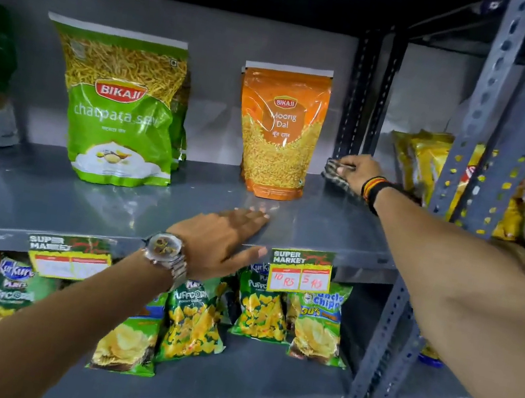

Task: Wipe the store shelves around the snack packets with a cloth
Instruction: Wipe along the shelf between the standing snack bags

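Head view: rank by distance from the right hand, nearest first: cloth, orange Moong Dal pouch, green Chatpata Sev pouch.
From the right hand:
1. cloth, under its fingers at the shelf's right end
2. orange Moong Dal pouch, just left of it
3. green Chatpata Sev pouch, farther left

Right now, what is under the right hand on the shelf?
Under the right hand a checked cloth is pressed on the grey shelf, right of the Moong Dal packet. The hand covers most of the cloth.

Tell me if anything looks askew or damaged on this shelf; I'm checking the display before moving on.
Nothing spilled or torn. Only the green sev packet leans slightly left, while the orange Moong Dal packet stands upright. The left price tag hangs a bit crooked and looks smudged.
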